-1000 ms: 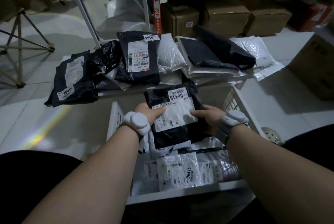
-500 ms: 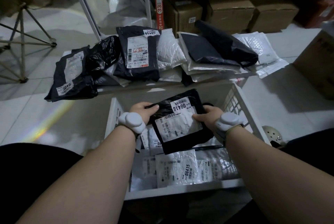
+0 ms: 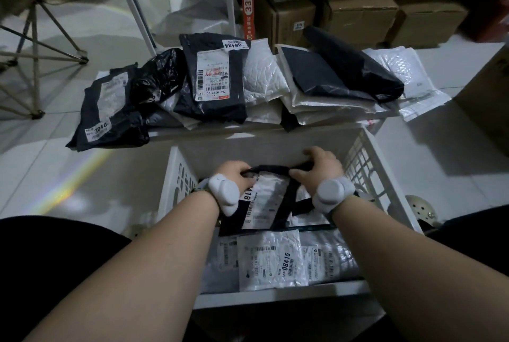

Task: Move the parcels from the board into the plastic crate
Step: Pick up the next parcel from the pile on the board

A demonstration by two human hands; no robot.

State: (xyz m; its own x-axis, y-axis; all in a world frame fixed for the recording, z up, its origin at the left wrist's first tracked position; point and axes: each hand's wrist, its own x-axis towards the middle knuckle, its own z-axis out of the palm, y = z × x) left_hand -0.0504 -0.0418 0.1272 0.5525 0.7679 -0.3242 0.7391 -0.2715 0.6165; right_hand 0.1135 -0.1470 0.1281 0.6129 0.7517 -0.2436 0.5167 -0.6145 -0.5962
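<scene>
Head view: left hand (image 3: 237, 176) and right hand (image 3: 319, 169), fingers clamped on the black parcel's (image 3: 278, 203) far edge, inside the white plastic crate (image 3: 385, 176). Lay it flat before releasing; more parcels (image 3: 214, 79) wait on the board (image 3: 220, 130) beyond.

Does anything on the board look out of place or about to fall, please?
Yes: the black parcel marked 3040 hangs over the board's left front corner, and a clear bag overhangs the right end. Both look liable to slide off.

Crate walls (image 3: 366, 165) beside both wrists
</scene>
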